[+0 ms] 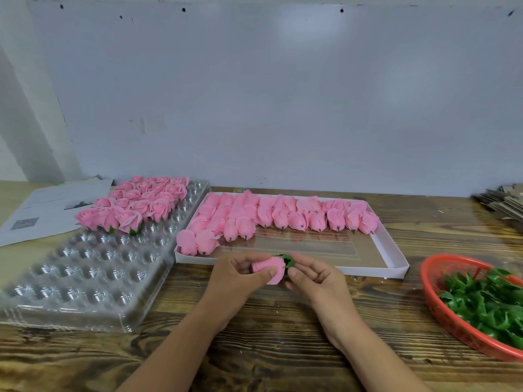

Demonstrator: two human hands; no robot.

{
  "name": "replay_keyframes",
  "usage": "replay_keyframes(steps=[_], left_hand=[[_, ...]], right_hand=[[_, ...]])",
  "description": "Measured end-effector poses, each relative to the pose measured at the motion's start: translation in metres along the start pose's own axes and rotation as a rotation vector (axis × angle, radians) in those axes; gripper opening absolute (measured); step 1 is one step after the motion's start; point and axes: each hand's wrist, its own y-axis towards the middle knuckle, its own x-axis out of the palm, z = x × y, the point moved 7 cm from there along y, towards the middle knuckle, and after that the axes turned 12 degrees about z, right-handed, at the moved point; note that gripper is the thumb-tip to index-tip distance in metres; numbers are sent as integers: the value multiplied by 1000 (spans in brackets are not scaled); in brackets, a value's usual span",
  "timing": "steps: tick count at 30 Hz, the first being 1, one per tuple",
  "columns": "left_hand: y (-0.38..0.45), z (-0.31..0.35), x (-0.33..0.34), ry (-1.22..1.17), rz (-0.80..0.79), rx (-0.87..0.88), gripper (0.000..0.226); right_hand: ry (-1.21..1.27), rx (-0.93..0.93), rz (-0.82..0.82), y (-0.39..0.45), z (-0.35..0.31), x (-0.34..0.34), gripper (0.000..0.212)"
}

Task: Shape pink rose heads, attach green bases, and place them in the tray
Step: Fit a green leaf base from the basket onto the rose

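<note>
- Left hand (pixel 240 274) grips the pink rose head (pixel 270 269), just in front of the white box (pixel 396 263).
- Right hand (pixel 311 274) pinches the green base (pixel 287 260) against it.
- Risk: a crooked push could crush petals or seat the base askew.

Scene evenly lit w/ soft, diffuse light from above; a pale sheen is seen on the wall (pixel 283 94). Glare noted on clear plastic tray (pixel 93 267). Edges bowed by wide-angle lens; red basket (pixel 441 309) slightly blurred.
</note>
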Motion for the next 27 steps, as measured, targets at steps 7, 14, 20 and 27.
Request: replay_keyframes(steps=[7,14,20,27], left_hand=[[0,-1,0,-15,12,-2,26],[0,1,1,-35,24,-5,23],[-1,-1,2,-28,-15,-20,24],[-3,4,5,-83,-51,-42,27]], right_hand=[[-57,-60,24,0,-3,1,31],[-72,-65,2,-4,-7,2,31],[-117,-98,-12,-6,-11,2,30],[150,92,31,-3,-4,-1,17]])
